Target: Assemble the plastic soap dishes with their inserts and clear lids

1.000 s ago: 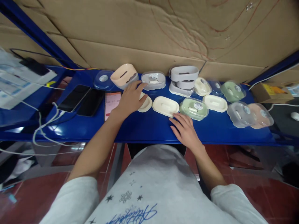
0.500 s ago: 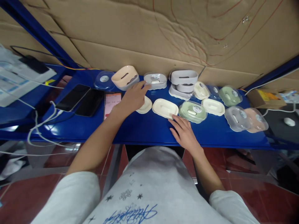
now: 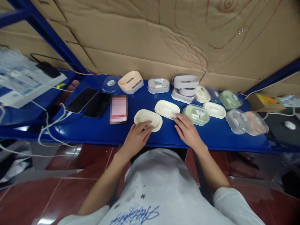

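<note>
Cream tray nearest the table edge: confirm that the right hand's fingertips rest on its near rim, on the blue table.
Not right. The head view shows the left hand, not the right, with its fingertips on the near rim of the cream tray, on the blue table. The right hand lies flat farther right, in front of the green lidded dish.

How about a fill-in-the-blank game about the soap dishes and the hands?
1. The left hand touches a cream tray that has ____ lid on it.
2. The soap dishes sit on a ____ table.
3. Beside the lit phone lie ____ dark phones.
4. The right hand lies flat on the table and holds ____.
Missing words: no, blue, two, nothing.
</note>
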Demonstrator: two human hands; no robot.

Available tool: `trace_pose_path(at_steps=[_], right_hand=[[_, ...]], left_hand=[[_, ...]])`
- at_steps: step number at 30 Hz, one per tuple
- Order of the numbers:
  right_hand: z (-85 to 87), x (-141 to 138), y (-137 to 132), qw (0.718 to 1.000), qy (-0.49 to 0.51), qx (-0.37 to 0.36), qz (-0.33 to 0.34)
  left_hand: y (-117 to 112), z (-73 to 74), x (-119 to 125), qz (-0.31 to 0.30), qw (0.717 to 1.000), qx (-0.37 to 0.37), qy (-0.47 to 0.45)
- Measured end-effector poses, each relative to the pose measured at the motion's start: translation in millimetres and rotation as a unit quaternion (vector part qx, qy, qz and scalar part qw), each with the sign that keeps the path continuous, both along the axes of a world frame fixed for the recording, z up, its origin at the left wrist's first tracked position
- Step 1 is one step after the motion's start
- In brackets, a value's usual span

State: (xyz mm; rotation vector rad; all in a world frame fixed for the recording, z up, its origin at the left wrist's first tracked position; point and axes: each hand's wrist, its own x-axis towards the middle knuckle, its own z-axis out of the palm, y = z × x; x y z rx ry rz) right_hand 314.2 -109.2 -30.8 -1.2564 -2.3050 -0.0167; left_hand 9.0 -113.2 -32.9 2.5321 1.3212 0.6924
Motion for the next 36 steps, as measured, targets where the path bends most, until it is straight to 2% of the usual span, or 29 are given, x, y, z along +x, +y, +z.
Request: trace_pose_path(at_steps=[2,5,9,12,14,16,19,21,22,25,28,33,36], right_hand=[[10.1,7,15,0.999,-0.015,0.036,-0.016],[33.0,21,51,0.992,-0.051,0.080,-0.078],[61.4,36,116,0.982,-0.071,0.057,-0.163],[76.3,41,158,0.980,-0.056,0.012,-0.190],[84.4,39,168,0.981,-0.035,0.015,-0.193],[88.8,34,156,0.982,-0.011,0.058,-0.182],[80.6,21,101,0.986,0.005,0.112,-0.120],[63.1,9,52,0.993,-0.003,0.107,-0.047],[52.1,2,29,0.995,0.004,0.103,0.010],[21.1,-18,-21,0.994,0.043,0.047,0.086],[6.4,-32,-36,0.993,0.064,0.000,0.103],[6.0,-42,-25,0.990,0.068,-0.031,0.122],[3.9,-47,-22,0.989,0.055,-0.033,0.131]], left_hand=[[-4,0.1,4,-0.019,1.000,-0.008,-0.007],[-14,-0.2,17,-0.052,0.999,-0.010,-0.011],[-27,-1.3,32,-0.110,0.994,0.003,-0.006],[-28,-3.5,31,-0.064,0.998,0.013,-0.017],[-25,-6.2,26,-0.022,0.999,0.016,-0.038],[-23,-8.5,20,0.002,0.997,0.001,-0.072],[-20,-7.6,13,0.015,0.989,-0.075,-0.130],[-18,-4.6,10,0.014,0.979,-0.127,-0.156],[-17,-3.3,10,0.011,0.976,-0.142,-0.166],[-14,-3.1,8,0.005,0.972,-0.147,-0.181],[-13,-9.1,7,-0.011,0.979,-0.118,-0.166],[-13,-19.3,8,-0.018,0.993,-0.036,-0.114],[-13,-21.2,9,-0.017,0.994,-0.011,-0.105]])
